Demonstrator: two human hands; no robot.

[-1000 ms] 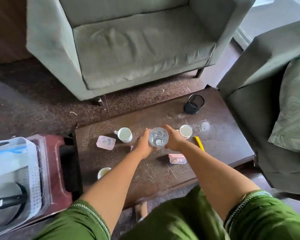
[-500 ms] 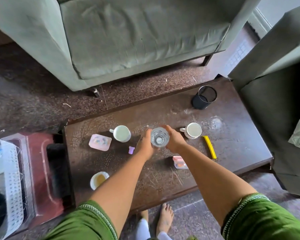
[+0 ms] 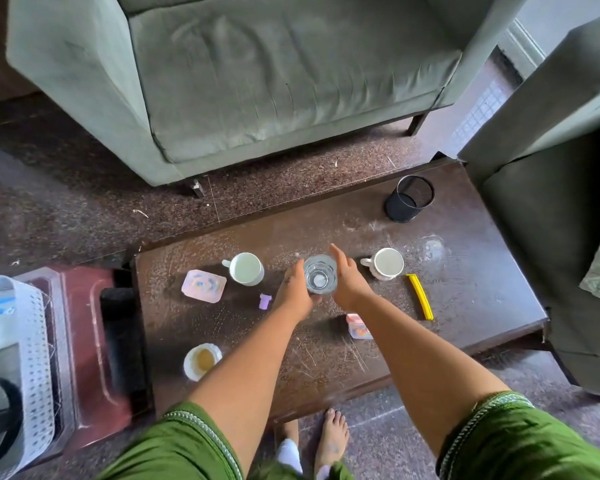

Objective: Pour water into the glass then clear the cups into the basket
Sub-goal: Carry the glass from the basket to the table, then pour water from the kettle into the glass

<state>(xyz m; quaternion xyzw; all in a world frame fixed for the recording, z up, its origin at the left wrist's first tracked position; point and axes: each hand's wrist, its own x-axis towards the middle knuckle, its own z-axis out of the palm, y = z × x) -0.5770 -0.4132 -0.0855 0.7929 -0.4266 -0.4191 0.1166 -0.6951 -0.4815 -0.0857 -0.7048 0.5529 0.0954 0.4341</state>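
A clear glass (image 3: 320,279) stands upright at the middle of the dark wooden table (image 3: 465,306). My left hand (image 3: 293,292) curls around its left side. My right hand (image 3: 347,280) lies against its right side with the fingers stretched out straight. One white cup (image 3: 246,268) stands left of the glass and another white cup (image 3: 385,263) stands to its right. A third white cup (image 3: 201,360), holding brownish liquid, sits near the table's front left corner. The white perforated basket (image 3: 32,341) rests on a red stool (image 3: 94,341) at the far left.
On the table are a pink box (image 3: 204,285), a small purple cap (image 3: 265,301), a second pink box (image 3: 359,327), a yellow strip (image 3: 420,301) and a black mesh holder (image 3: 409,199). A green armchair (image 3: 257,81) stands behind, a sofa (image 3: 551,202) on the right.
The view has tilted down and drawn closer to the table. My right hand's fingers have straightened beside the glass; my left hand stays wrapped on it.
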